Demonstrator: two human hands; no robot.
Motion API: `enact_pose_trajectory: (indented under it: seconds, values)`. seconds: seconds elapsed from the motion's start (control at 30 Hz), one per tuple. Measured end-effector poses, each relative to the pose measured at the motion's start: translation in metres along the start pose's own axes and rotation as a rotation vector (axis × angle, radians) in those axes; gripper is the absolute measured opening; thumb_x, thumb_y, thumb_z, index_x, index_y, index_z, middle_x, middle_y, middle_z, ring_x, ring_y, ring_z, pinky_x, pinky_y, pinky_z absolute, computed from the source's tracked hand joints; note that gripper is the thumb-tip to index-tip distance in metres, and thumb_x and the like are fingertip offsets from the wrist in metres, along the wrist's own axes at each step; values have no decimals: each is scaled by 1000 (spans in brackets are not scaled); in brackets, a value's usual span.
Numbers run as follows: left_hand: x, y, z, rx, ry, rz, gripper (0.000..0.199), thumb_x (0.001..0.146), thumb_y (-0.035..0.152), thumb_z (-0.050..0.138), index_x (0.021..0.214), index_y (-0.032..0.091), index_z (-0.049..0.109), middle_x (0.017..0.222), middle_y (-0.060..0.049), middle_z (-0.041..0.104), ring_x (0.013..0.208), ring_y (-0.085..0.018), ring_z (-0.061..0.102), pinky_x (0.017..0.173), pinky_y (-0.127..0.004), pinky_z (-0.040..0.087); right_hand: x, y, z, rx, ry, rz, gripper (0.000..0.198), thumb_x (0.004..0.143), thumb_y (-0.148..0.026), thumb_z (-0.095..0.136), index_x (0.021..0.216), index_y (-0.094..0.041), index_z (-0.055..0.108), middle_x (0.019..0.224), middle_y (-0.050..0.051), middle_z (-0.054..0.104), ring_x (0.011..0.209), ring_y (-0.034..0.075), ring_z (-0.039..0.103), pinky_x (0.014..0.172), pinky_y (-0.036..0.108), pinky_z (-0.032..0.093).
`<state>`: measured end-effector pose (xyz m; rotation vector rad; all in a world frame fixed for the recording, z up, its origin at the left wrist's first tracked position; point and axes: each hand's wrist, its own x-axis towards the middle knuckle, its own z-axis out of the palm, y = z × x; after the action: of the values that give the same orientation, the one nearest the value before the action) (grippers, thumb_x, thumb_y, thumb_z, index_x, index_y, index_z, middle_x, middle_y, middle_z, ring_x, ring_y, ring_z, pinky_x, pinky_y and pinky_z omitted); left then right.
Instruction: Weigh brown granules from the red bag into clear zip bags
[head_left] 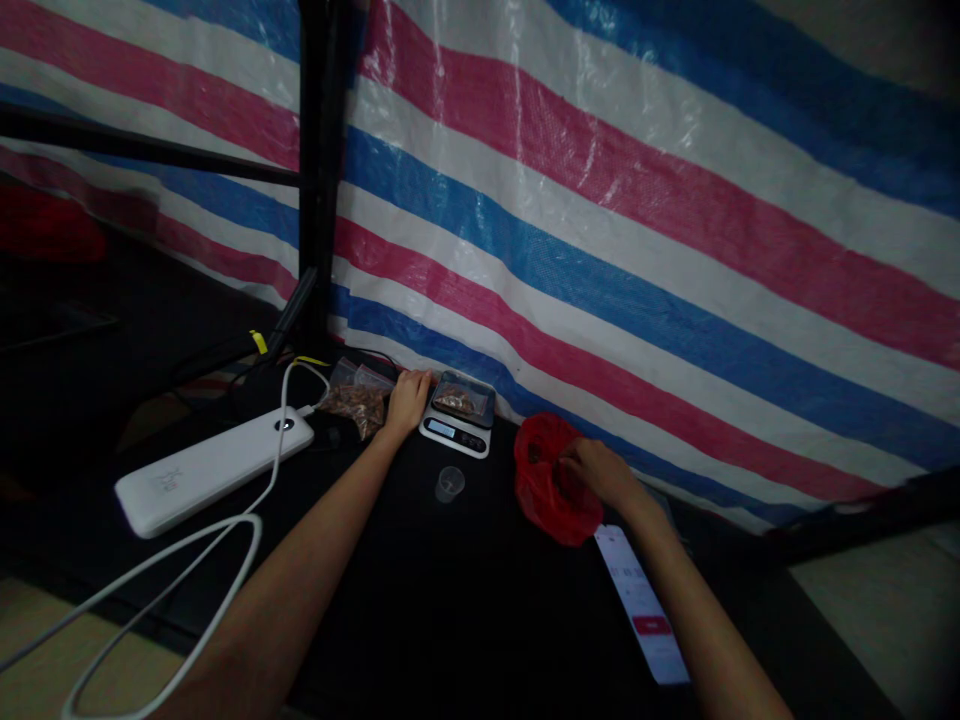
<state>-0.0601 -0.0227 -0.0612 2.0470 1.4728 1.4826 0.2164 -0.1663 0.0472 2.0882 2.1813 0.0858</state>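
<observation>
My left hand [409, 402] rests against the left side of a small white digital scale [478, 441], its fingers stretched forward. On the scale's dark tray [486, 396] lies a small clear zip bag [458, 400] with brown bits inside. To the right, a red plastic bag [541, 500] stands with its mouth open. My right hand [596, 468] reaches into it, fingers drawn together; what they hold is hidden. Left of my left hand lie several filled zip bags [360, 405]. A small clear plastic cup [451, 483] stands in front of the scale.
A lit phone [643, 610] lies beside my right forearm. At left, a white power bank [214, 470] has a white cable [259, 500] looping towards me. A black frame post [321, 150] and a striped plastic sheet [600, 230] stand behind the black tabletop [465, 610].
</observation>
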Motion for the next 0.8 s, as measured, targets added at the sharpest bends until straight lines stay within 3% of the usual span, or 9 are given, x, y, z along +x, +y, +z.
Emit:
enact_pose_trajectory:
  seconds: [0.17, 0.33, 0.5, 0.8]
  values:
    - [0, -1, 0, 7, 3, 6, 43, 91, 31, 22, 76, 17, 60, 80, -6, 60, 83, -19, 50, 82, -31, 37, 0, -6, -8, -157, 30, 77, 18, 80, -19, 47, 82, -22, 65, 83, 8, 66, 81, 21, 60, 61, 26, 38]
    - [0, -1, 0, 19, 16, -9, 41, 90, 30, 24, 75, 16, 59, 79, -6, 60, 82, -19, 50, 81, -31, 38, 5, -19, -14, -125, 156, 99, 12, 79, -27, 51, 83, -24, 62, 81, 4, 65, 76, 20, 60, 57, 26, 35]
    - [1, -1, 1, -5, 23, -9, 40, 90, 30, 25, 73, 16, 59, 78, -7, 60, 82, -19, 51, 81, -31, 38, 25, -47, -12, 25, 243, 66, 18, 80, -35, 49, 87, -26, 62, 82, 1, 66, 77, 19, 60, 59, 25, 36]
    - [1, -1, -1, -59, 20, -18, 43, 91, 29, 22, 75, 18, 61, 80, -5, 61, 83, -18, 51, 83, -32, 38, 78, -74, 16, 412, 237, 61, 16, 76, -35, 52, 83, -28, 64, 86, -3, 67, 81, 17, 60, 63, 24, 40]
